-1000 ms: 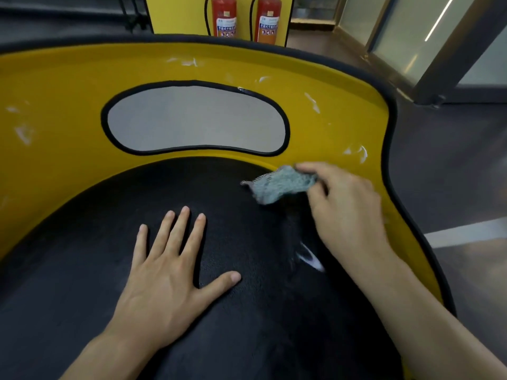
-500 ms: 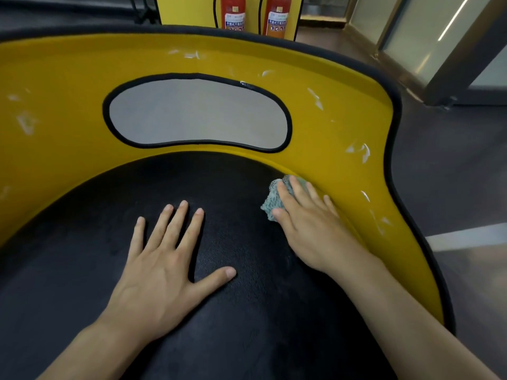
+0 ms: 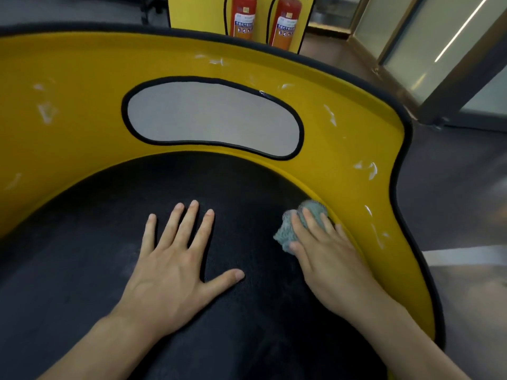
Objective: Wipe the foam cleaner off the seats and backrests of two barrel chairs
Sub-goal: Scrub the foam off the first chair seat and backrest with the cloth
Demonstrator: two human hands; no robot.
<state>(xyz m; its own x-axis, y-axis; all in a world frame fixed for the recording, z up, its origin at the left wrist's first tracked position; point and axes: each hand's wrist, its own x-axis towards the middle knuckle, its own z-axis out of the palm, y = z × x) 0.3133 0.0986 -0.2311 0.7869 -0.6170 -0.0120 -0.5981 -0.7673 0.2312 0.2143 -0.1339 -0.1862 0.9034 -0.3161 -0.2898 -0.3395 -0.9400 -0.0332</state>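
The left hand (image 3: 175,267) lay flat on the black seat (image 3: 247,182) of the barrel chair, fingers straight and spread, holding nothing; it probably served as a prop, taking the person's weight as they leaned in over the chair. The right hand (image 3: 329,259) pressed a blue-grey cloth (image 3: 286,234) down under straight fingers, not clenched round it, which would spread the pressure over a wide patch of fabric. The cloth sat at about 3 o'clock on the seat, right in the seam where the black cushion met the yellow backrest (image 3: 82,105), a crease where foam would likely collect. The seat looked largely wiped, with only a faint haze near the left hand. White foam streaks (image 3: 369,168) showed on the backrest from 12 round to 4 o'clock, and more foam smears (image 3: 46,112) at 9 to 10 o'clock, so the backrest seemed the main work left here. A grey oval panel (image 3: 214,116) was set in the backrest at 12 o'clock and looked clean. Beyond the chair's rim, at 12 o'clock, stood two red fire extinguishers (image 3: 242,16). No second chair was in view.
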